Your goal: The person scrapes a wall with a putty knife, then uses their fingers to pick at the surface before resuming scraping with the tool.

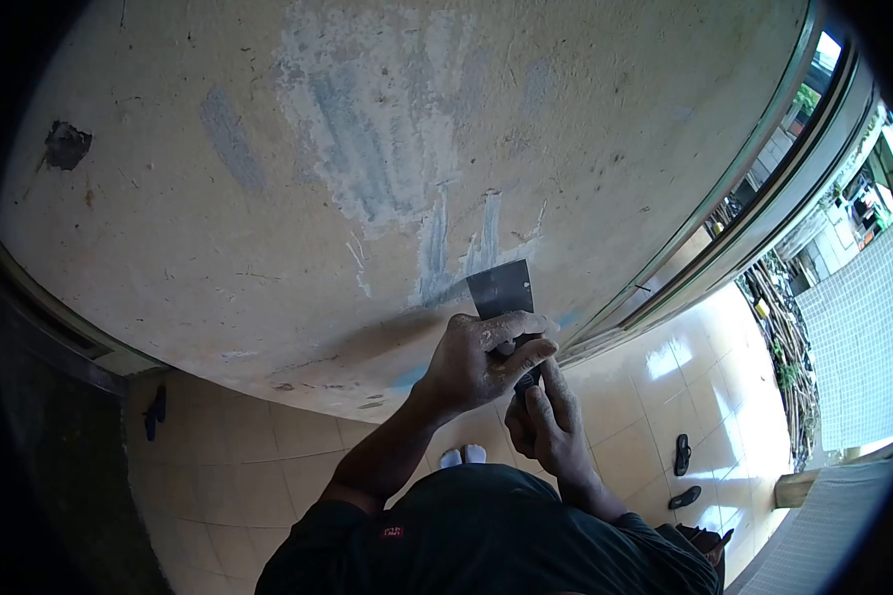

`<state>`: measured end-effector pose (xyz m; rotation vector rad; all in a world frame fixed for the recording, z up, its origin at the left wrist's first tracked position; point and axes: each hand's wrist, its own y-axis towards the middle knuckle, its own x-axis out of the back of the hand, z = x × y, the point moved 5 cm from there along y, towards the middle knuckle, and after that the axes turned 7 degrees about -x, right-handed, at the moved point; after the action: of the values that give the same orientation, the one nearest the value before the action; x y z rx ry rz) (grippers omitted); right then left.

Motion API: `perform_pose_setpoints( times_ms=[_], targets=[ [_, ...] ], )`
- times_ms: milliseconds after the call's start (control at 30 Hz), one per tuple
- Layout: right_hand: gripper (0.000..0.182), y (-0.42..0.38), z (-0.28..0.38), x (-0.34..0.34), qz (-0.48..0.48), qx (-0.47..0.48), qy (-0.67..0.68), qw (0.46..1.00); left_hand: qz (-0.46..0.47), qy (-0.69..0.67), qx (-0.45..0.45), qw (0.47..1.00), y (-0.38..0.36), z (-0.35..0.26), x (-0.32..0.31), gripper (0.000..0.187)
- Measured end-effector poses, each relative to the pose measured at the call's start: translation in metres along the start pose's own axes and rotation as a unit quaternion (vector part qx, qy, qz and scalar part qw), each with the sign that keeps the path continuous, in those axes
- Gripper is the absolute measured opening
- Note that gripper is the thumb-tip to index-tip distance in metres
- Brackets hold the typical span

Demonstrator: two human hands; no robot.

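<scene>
A putty knife (503,289) with a broad, dark metal blade points up toward the wall (566,149). Its dark handle is in my right hand (551,421), whose fingers wrap round it. Dusty with pale powder, my left hand (491,359) is closed on the knife just below the blade, above my right hand. Part of the handle is hidden by the fingers. Grey-white patches of filler (377,129) cover the wall above the blade, with narrow streaks (435,243) running down close to it. Whether the blade touches the wall, I cannot tell.
A dark hole (67,146) marks the wall at the left. A window frame (734,223) curves along the right side. On the tiled floor (625,426) lie dark sandals (683,454) at the right and dark footwear (155,413) at the left.
</scene>
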<state>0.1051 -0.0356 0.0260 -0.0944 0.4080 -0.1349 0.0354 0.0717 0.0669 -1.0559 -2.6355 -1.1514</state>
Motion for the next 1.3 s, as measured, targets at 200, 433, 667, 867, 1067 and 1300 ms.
perform_pose_setpoints(
  times_ms=[200, 433, 667, 867, 1067, 1300],
  targets=[
    [0.049, 0.005, -0.007, 0.008, 0.025, 0.061, 0.037, 0.997, -0.087, -0.033, -0.027, 0.995, 0.000, -0.006, -0.011, 0.018],
    [0.051, 0.019, 0.002, 0.004, 0.027, 0.112, -0.048, 0.992, -0.132, -0.070, 0.010, 0.989, 0.012, -0.010, 0.003, 0.021],
    [0.048, 0.018, -0.020, 0.011, 0.023, 0.099, -0.020, 0.995, -0.032, -0.124, 0.014, 0.992, -0.006, 0.011, -0.009, 0.016],
    [0.047, 0.018, -0.006, 0.003, 0.011, 0.123, -0.064, 0.990, -0.069, -0.068, -0.036, 0.995, 0.009, -0.010, 0.004, 0.015],
    [0.046, 0.012, -0.006, 0.006, -0.030, 0.241, -0.272, 0.931, -0.088, -0.146, -0.049, 0.984, 0.005, 0.003, -0.006, 0.019],
    [0.048, 0.016, -0.004, 0.004, -0.005, 0.141, -0.180, 0.974, -0.074, -0.124, 0.014, 0.989, 0.009, -0.005, 0.001, 0.018]
  ],
)
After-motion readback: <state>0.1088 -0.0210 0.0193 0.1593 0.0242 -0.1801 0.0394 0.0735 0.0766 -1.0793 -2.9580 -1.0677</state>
